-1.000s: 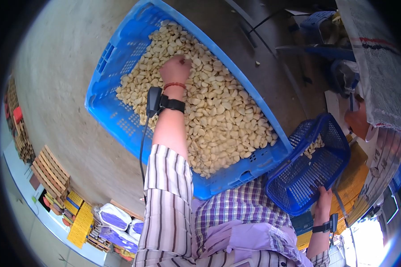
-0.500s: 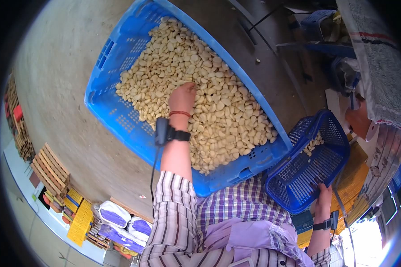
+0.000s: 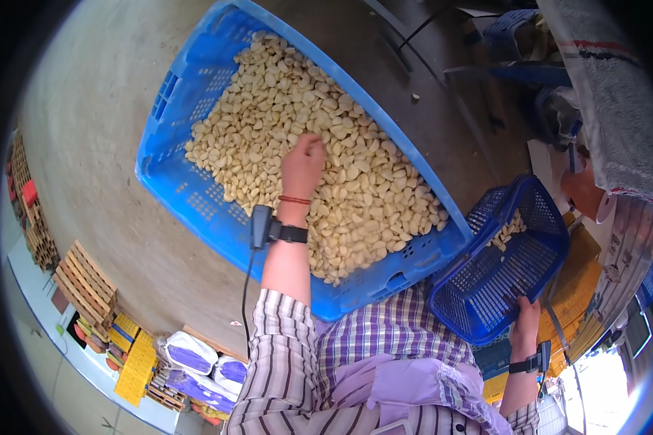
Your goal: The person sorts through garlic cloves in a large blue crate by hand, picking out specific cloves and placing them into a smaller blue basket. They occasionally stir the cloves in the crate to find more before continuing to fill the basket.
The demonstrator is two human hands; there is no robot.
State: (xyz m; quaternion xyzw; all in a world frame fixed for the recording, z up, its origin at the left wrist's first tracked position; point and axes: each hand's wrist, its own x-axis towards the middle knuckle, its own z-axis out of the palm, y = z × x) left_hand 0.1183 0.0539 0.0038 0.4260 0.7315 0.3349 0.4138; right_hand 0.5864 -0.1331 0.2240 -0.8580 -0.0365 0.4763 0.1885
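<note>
"So, any readable print on the sacks (image 3: 190,353)?"

"Too small. Left hand (image 3: 302,170), half-curled, at pale pieces (image 3: 254,130) in the blue crate (image 3: 178,174); can't tell if it's holding any. Right hand (image 3: 526,319) grips the dark-blue basket (image 3: 482,293)."

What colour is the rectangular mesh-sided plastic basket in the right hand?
The plastic basket is dark blue, best seen in the head view.
</note>
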